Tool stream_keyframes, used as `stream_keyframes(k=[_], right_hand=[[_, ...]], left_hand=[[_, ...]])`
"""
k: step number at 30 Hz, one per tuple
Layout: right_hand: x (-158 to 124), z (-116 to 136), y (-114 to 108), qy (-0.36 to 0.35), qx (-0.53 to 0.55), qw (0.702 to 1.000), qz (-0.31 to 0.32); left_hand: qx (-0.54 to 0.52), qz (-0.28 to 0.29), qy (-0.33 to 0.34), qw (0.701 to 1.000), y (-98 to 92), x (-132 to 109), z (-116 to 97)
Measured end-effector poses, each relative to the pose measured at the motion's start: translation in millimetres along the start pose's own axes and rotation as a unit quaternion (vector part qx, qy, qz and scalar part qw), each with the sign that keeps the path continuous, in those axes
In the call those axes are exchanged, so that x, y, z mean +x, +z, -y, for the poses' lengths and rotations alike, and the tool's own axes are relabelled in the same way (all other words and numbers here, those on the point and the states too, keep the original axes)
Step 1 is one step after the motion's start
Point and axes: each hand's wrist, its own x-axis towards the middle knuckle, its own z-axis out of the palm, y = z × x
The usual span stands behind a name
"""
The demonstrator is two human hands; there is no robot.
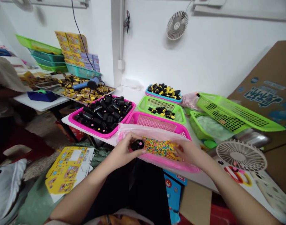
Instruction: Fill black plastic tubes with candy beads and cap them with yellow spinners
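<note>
Holding blk container (135,145) in L hand (126,150), resting R hand (186,151) at beads (157,147).
L: curled round container's sides. R: part open, can't tell if gripping any. Container loc: just left of beads, by plastic liner (143,129). Prob. light, stiff, bit slick; best gripped mid-sides, off pink-dot end. Beads: prob. light, hard, rolly; pinch or scoop.
</note>
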Motion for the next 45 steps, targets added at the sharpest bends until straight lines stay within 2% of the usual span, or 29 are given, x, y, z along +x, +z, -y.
stream_keyframes(k=[3,5,7,10,13,18,23,25,28,31,33,35,37,40,43,45], right_hand=[[-6,21,-6,0.015,0.147,0.982,-0.116],[-9,44,-3,0.004,0.278,0.938,-0.209],[-9,69,6,-0.017,0.369,0.888,-0.275],[-5,101,25,-0.039,0.461,0.833,-0.304],[0,120,44,-0.024,0.524,0.798,-0.298],[7,138,62,-0.026,0.517,0.8,-0.303],[6,151,61,-0.027,0.427,0.822,-0.376],[5,154,60,-0.035,0.407,0.822,-0.396],[3,156,61,-0.04,0.404,0.821,-0.402],[3,158,66,-0.037,0.426,0.808,-0.405],[3,159,70,-0.054,0.429,0.8,-0.417],[3,157,73,-0.098,0.407,0.795,-0.44],[2,153,74,-0.151,0.358,0.797,-0.463],[0,143,71,-0.236,0.249,0.819,-0.461],[-2,134,66,-0.33,0.192,0.836,-0.394],[-3,134,64,-0.345,0.201,0.844,-0.359]], left_hand=[[-0.021,0.022,0.002,1.0,7.5,3,-2],[-0.031,0.05,-0.006,0.998,15.7,7,-4],[-0.02,0.065,-0.015,0.998,23.6,10,-5],[-0.011,0.045,0.0,0.999,29.7,13,-3],[-0.009,0.005,0.039,0.999,28.6,12,6],[0.092,-0.017,0.119,0.989,25.9,5,24],[0.235,-0.033,0.203,0.95,26.2,-3,30],[0.271,-0.031,0.2,0.941,25.7,-5,28],[0.27,-0.024,0.174,0.947,25.9,-6,28],[0.195,-0.038,0.163,0.966,29.6,-7,29],[0.102,-0.047,0.147,0.983,33.9,-10,27],[-0.016,-0.043,0.102,0.994,38.2,-13,22],[-0.138,-0.036,0.037,0.989,40.5,-16,15],[-0.295,-0.045,-0.059,0.953,39.4,-17,2],[-0.424,-0.045,-0.132,0.895,36.1,-13,-10],[-0.483,-0.016,-0.168,0.859,35.0,-11,-17]])
